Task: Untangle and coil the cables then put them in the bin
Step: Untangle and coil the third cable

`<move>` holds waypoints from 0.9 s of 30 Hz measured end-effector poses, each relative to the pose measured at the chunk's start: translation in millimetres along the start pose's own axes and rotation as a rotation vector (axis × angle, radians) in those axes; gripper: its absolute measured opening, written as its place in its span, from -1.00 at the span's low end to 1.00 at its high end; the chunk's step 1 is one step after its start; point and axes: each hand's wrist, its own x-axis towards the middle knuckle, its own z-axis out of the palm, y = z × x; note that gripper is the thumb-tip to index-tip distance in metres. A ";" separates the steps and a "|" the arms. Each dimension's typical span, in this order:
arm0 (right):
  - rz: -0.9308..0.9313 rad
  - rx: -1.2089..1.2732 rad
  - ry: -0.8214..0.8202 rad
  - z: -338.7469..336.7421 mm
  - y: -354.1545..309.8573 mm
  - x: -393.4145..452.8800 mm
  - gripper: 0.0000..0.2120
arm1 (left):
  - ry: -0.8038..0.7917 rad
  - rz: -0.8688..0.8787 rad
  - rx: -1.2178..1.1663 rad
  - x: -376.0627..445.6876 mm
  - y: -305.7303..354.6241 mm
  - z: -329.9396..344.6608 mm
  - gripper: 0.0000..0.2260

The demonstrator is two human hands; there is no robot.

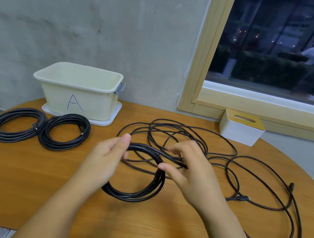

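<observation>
Now your left hand (pixel 107 158) and right hand (pixel 191 170) grip the half-wound coil (pixel 135 192), fingers closed, over an oval wooden tabletop (pixel 35 192) by a concrete wall (pixel 86 13).

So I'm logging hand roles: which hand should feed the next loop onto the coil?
Probably the right hand: it pinches the loose cable on its side, while the left hand grips the coil.

Two finished black cable coils (pixel 17 125) (pixel 64 131) lie flat, touching side by side, just in front of the cream bin (pixel 77 90) marked "A", which stands open and upright. A third, half-wound coil (pixel 140 186) is tilted up off the surface, its loose length (pixel 263 199) sprawling in tangled loops to the right.
</observation>
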 end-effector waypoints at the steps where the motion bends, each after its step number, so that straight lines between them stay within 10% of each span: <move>1: 0.034 0.033 0.029 -1.7 1.3 -1.3 -0.59 | 0.034 -0.029 -0.067 0.0 0.6 0.7 -0.52; 10: 0.216 0.186 -0.121 13.3 0.7 -2.9 -0.52 | 0.216 -0.095 -0.575 -0.6 17.6 10.1 -0.57; 14: 0.182 0.366 -0.091 18.2 -6.9 -2.1 -0.88 | 0.238 -0.092 -0.657 -0.6 19.0 11.4 -0.55; 20: 0.108 0.520 -0.041 17.5 -19.4 -2.3 -0.88 | 0.326 -0.164 -0.752 -0.6 8.6 15.2 -0.54; 27: 0.128 0.157 -0.056 16.5 -12.8 2.9 -0.76 | 0.142 -0.147 -0.424 1.2 -11.5 10.3 -0.50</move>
